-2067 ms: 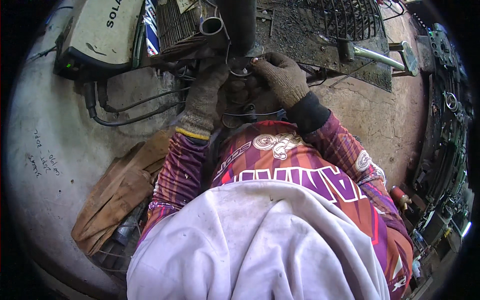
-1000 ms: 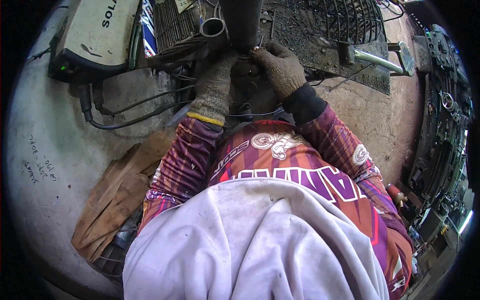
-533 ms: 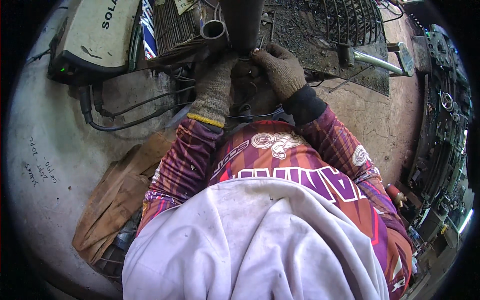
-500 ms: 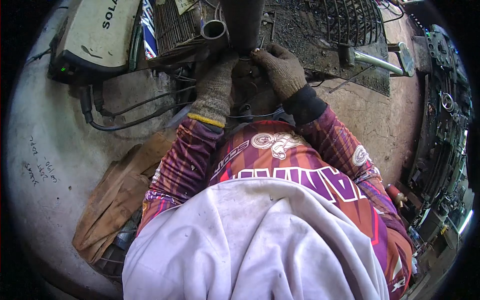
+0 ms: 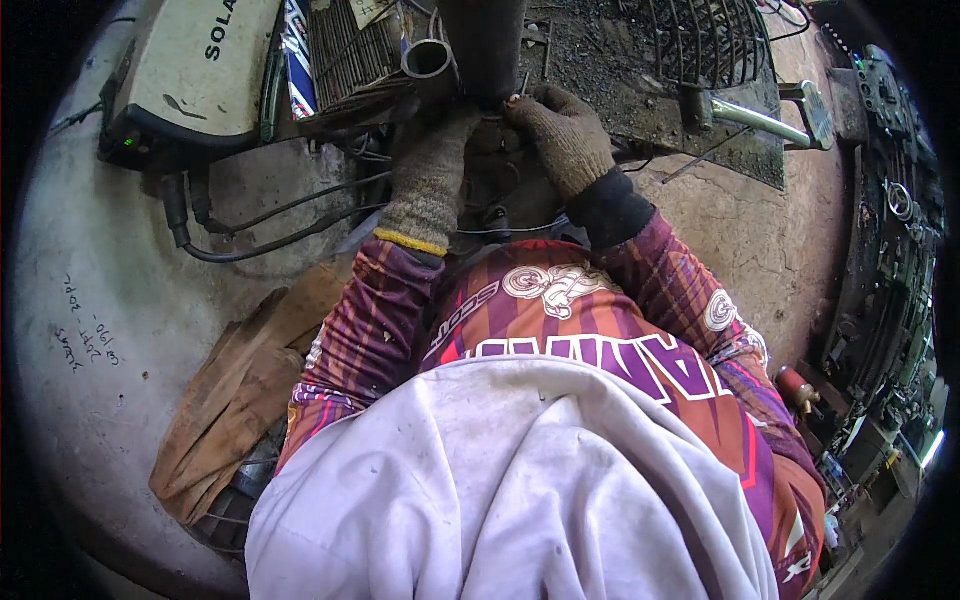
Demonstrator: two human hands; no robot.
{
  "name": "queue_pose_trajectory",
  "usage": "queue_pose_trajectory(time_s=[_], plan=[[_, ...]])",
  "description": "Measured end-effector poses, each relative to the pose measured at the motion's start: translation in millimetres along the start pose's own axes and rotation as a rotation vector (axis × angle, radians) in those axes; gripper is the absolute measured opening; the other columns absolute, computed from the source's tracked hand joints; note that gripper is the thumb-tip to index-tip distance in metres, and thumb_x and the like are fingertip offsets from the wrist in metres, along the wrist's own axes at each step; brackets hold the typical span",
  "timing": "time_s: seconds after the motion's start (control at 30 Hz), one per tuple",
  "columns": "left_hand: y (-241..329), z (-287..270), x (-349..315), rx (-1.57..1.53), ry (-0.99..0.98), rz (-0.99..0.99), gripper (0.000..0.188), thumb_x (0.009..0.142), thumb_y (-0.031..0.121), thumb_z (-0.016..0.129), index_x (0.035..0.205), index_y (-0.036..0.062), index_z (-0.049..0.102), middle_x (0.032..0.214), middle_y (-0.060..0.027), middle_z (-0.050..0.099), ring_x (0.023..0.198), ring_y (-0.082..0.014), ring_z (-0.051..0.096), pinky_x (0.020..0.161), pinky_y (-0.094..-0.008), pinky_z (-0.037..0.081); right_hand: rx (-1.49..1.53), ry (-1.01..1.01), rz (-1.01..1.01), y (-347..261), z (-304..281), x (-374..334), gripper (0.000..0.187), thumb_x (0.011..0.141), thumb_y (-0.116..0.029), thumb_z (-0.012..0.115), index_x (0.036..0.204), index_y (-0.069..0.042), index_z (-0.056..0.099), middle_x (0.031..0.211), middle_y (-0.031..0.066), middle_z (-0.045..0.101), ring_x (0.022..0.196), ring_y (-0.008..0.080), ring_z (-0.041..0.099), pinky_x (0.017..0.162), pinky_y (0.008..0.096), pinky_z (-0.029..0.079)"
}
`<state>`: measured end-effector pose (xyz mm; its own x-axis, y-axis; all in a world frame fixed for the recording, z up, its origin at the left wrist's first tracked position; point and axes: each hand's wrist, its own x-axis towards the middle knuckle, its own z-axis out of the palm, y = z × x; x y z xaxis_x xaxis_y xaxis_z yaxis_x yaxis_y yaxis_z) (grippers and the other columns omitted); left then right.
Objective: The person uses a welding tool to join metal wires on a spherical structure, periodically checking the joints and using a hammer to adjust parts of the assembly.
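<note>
My left hand (image 5: 432, 170), in a grey-brown knit glove with a yellow cuff edge, is at the lower left side of a thick dark cylinder (image 5: 482, 50). Its fingers are lost in shadow there. On the cylinder's lower right, my right hand (image 5: 563, 135) wears a brown knit glove with a black cuff. Its fingers are bent and drawn together, with a bare fingertip showing by the cylinder's edge. What they pinch, if anything, is too small to make out. Just left of the cylinder stands a short open metal tube (image 5: 429, 60).
A pale machine case (image 5: 195, 70) with cables (image 5: 270, 245) sits at left. Thin rods (image 5: 355, 45) lie in a box near the tube. Right of the cylinder are a gritty dark plate (image 5: 620, 80) and a barred metal frame (image 5: 705, 45). Brown cloth (image 5: 240, 390) lies lower left.
Both hands stay at the cylinder's lower end with almost no movement. The surroundings have shifted slightly in the picture.
</note>
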<state>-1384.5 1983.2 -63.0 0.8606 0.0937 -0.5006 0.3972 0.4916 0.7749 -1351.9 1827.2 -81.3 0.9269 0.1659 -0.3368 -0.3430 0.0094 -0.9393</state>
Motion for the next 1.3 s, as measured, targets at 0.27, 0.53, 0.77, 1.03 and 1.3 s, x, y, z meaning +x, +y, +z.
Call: queue_pose_trajectory(time_s=[0.27, 0.53, 0.77, 1.03, 1.3], plan=[[26.2, -39.2, -4.2, 1.365, 0.272, 1.401, 0.089, 0.069, 0.046, 0.085, 0.137, 0.0029, 0.047, 0.127, -0.0185, 0.058, 0.116, -0.0333, 0.058, 0.09, -0.0441, 0.048, -0.018, 0.015, 0.006, 6.2, 3.5, 1.8, 0.036, 0.087, -0.034, 0.067, 0.099, 0.0, 0.069, 0.081, 0.0072, 0.069, 0.072, 0.0149, 0.062, 0.068, 0.0306, 0.049], [55.3, -12.6, 21.0, 1.4, -0.144, 1.04, 0.08, 0.067, 0.042, 0.089, 0.129, 0.0036, 0.057, 0.125, -0.0135, 0.063, 0.112, -0.0309, 0.062, 0.096, -0.0406, 0.049, -0.051, 0.101, -0.053, 11.4, 9.8, 2.6, 0.04, 0.086, -0.033, 0.068, 0.106, 0.002, 0.066, 0.085, 0.0113, 0.069, 0.074, 0.0181, 0.065, 0.07, 0.033, 0.051], [53.0, -22.0, 42.2, 1.53, -0.31, 1.177, 0.079, 0.067, 0.047, 0.086, 0.129, 0.0072, 0.058, 0.118, -0.0106, 0.066, 0.11, -0.0297, 0.062, 0.097, -0.0411, 0.049, -0.104, 0.095, -0.051, 12.5, 4.5, 2.9, 0.04, 0.089, -0.033, 0.067, 0.109, 0.002, 0.066, 0.09, 0.0149, 0.07, 0.082, 0.0218, 0.067, 0.076, 0.0356, 0.052], [45.4, -23.4, 37.3, 1.406, -0.266, 0.933, 0.084, 0.071, 0.053, 0.084, 0.134, 0.0064, 0.054, 0.126, -0.0143, 0.063, 0.119, -0.0319, 0.059, 0.104, -0.0436, 0.043, 0.044, 0.294, -0.629, 7.0, 25.3, 19.8, 0.055, 0.104, -0.046, 0.045, 0.138, -0.003, 0.047, 0.123, 0.013, 0.059, 0.112, 0.0214, 0.059, 0.095, 0.0358, 0.05], [49.6, -9.9, 30.0, 1.507, -0.092, 1.265, 0.076, 0.065, 0.048, 0.084, 0.122, 0.0042, 0.059, 0.118, -0.0146, 0.064, 0.109, -0.036, 0.061, 0.096, -0.0485, 0.047, 0.498, 0.111, -0.597, 5.5, 48.8, 50.8, 0.066, 0.101, -0.055, 0.045, 0.138, 0.001, 0.047, 0.123, 0.0124, 0.058, 0.112, 0.0226, 0.057, 0.098, 0.0358, 0.045]])
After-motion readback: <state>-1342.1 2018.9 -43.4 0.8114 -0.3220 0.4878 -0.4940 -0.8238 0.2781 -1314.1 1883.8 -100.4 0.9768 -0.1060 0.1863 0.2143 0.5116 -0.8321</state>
